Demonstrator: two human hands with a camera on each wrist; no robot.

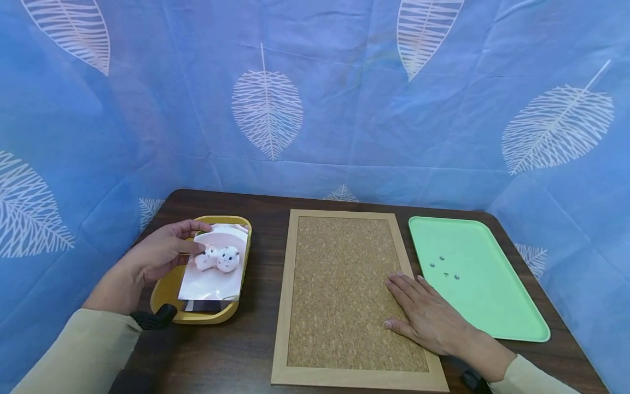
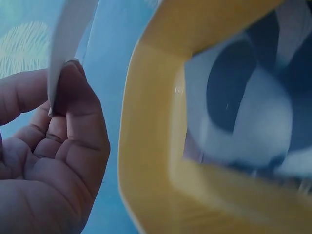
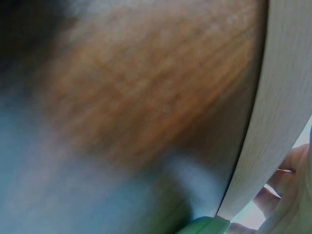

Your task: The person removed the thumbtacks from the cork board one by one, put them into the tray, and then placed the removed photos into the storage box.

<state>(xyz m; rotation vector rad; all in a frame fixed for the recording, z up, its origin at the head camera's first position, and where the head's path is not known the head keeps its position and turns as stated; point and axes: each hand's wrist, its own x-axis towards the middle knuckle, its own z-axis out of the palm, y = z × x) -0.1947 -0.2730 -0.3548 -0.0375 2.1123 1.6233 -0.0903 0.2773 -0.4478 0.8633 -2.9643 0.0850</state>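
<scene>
In the head view my left hand (image 1: 164, 249) pinches a photo (image 1: 211, 284) of two small white animals by its left edge, over the yellow tray (image 1: 162, 290). The left wrist view shows the photo (image 2: 68, 34) edge-on between thumb and fingers. Below it, in the tray (image 2: 146, 122), lies another picture (image 2: 263, 112) with black and white patches. My right hand (image 1: 430, 314) lies flat, fingers straight, on the right side of the corkboard (image 1: 344, 295). The board's wooden frame (image 3: 278, 97) and this hand (image 3: 287, 195) show in the right wrist view.
A light green tray (image 1: 492, 306) stands right of the corkboard, with several small pins (image 1: 445, 274) on it. All of these are on a dark wooden table (image 1: 256, 339). Blue cloth (image 1: 344, 120) with white leaves hangs behind and at both sides.
</scene>
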